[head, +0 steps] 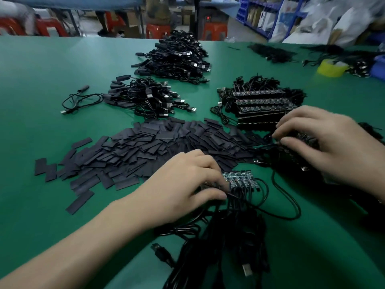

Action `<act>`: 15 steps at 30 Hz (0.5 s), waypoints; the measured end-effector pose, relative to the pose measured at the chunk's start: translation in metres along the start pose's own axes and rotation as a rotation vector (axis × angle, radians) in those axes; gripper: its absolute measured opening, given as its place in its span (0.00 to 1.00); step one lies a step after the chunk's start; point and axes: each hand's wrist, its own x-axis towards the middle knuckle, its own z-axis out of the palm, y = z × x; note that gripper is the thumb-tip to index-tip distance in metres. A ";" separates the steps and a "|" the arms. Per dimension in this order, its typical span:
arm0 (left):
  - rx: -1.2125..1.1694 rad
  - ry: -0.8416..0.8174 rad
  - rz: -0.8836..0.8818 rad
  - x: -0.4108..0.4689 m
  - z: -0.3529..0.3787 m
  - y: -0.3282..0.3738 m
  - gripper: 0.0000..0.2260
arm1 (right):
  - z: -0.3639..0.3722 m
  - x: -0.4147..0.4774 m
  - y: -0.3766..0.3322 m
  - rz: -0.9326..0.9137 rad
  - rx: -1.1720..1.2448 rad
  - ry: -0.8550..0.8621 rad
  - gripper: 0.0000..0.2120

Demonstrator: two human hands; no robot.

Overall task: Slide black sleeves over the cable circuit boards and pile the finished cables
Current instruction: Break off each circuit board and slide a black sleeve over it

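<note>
A broad heap of flat black sleeves (150, 147) lies across the middle of the green table. My left hand (185, 180) grips the left end of a short row of bare cable circuit boards (239, 179), whose black cables (229, 236) trail toward me. My right hand (329, 142) has its fingers curled over a second bundle of boards and cables (295, 155) at the right. Behind it stands a stack of unsleeved board rows (262, 105). Two piles of sleeved cables sit farther back, a small pile (145, 99) and a bigger pile (179, 57).
One loose cable (81, 99) lies left of the small pile. A roll of yellow tape (332, 67) and more black cables (270, 52) sit at the far right. Red stools, blue shelving and white bags stand beyond the table's far edge.
</note>
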 end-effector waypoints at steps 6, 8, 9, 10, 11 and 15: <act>-0.159 0.017 -0.041 -0.001 0.007 -0.007 0.06 | 0.013 -0.018 0.029 0.170 -0.171 -0.152 0.19; -0.261 0.004 -0.071 -0.005 0.003 -0.011 0.04 | 0.016 -0.022 0.036 0.210 -0.177 -0.149 0.22; -0.288 -0.007 -0.075 -0.008 0.000 -0.014 0.03 | 0.017 -0.023 0.038 0.221 -0.187 -0.150 0.25; -0.300 -0.020 -0.075 -0.010 -0.003 -0.017 0.03 | 0.018 -0.025 0.041 0.220 -0.206 -0.153 0.28; -0.302 -0.036 -0.074 -0.013 -0.007 -0.019 0.02 | 0.019 -0.026 0.042 0.212 -0.228 -0.161 0.31; -0.245 -0.115 -0.076 -0.016 -0.014 -0.022 0.03 | 0.025 -0.028 0.040 0.198 -0.274 -0.165 0.38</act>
